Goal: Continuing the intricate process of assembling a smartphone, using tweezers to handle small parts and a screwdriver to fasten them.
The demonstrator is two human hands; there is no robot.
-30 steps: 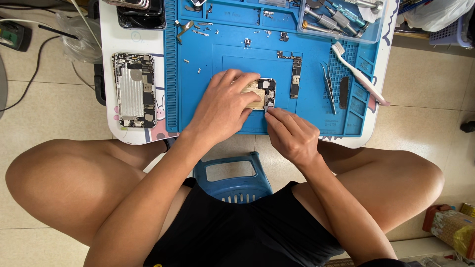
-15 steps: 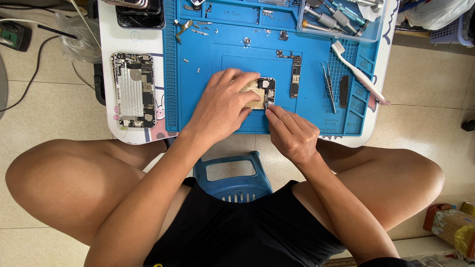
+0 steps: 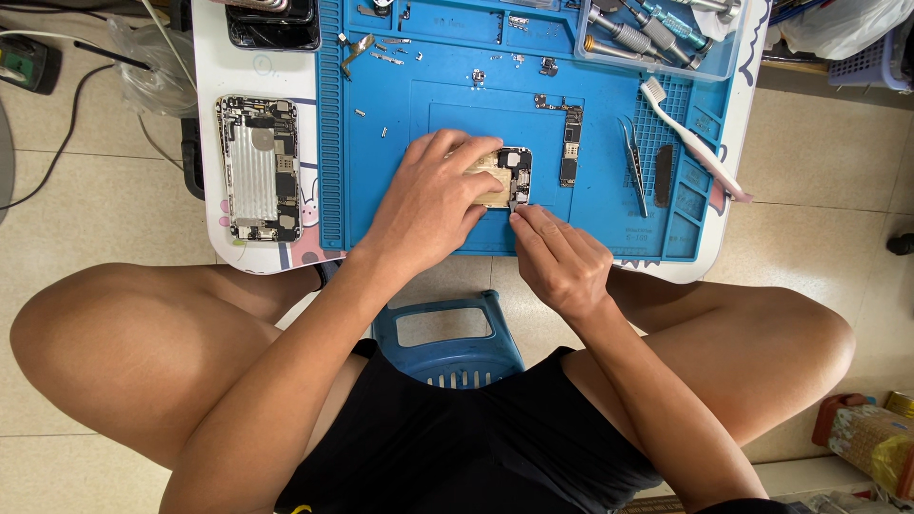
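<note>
Resting near the centre of the blue work mat (image 3: pixel 400 143), the small gold phone part (image 3: pixel 502 177) lay partly under the left hand (image 3: pixel 433 200), whose fingers were spread flat over it and pressed it down. The right hand (image 3: pixel 557 257) sat at 5 o'clock from the part, fingers drawn together with the tips at its lower edge; whether they pinched a tool could not be told. At 3 o'clock from the part lay a narrow circuit board (image 3: pixel 569 152), then tweezers (image 3: pixel 633 162) and a white toothbrush (image 3: pixel 690 138). At 9 o'clock, off the mat on the white bench (image 3: pixel 214 57), lay an opened phone chassis (image 3: pixel 258 168). A clear tray of screwdrivers (image 3: pixel 647 33) stood at 1 o'clock.
</note>
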